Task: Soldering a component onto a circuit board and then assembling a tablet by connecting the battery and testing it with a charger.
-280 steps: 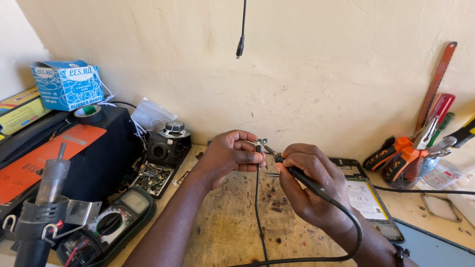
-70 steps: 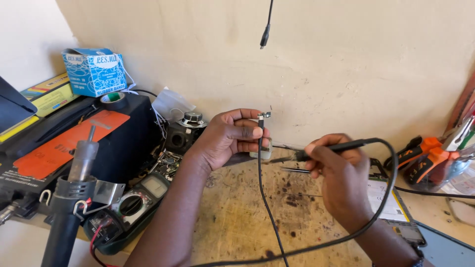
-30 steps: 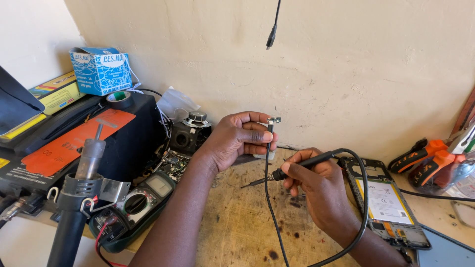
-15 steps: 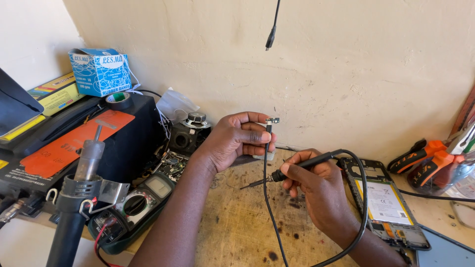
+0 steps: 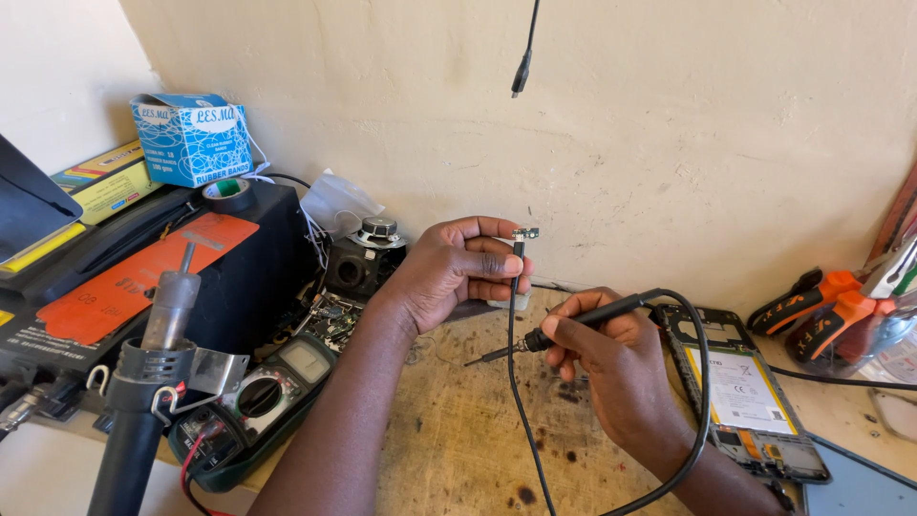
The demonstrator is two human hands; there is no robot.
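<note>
Starting from the far left, a hot-air gun (image 5: 143,382) stood in its metal holder at the edge of the surface (image 5: 458,459), with a green multimeter (image 5: 263,401) lying just beside it. Behind those sat a black case with an orange mat (image 5: 134,277) on top, a blue cardboard box (image 5: 191,139) and a roll of tape (image 5: 227,194). A small speaker (image 5: 368,258) rested against the wall.

Mid-frame, the left hand (image 5: 454,272) was raised above the surface, its fingers (image 5: 497,263) pinching a thin black cable (image 5: 516,382) that carried a tiny circuit board (image 5: 524,233) at its upper end — the cable hung straight down from there. Right hand (image 5: 597,354) sat lower and just beside it, fingers wrapped around a black soldering iron (image 5: 564,325), tip pointing left and held below the little board, not touching it.

Further right lay an opened phone (image 5: 740,392) face down, and at the far edge — orange-handled pliers (image 5: 821,306).
</note>
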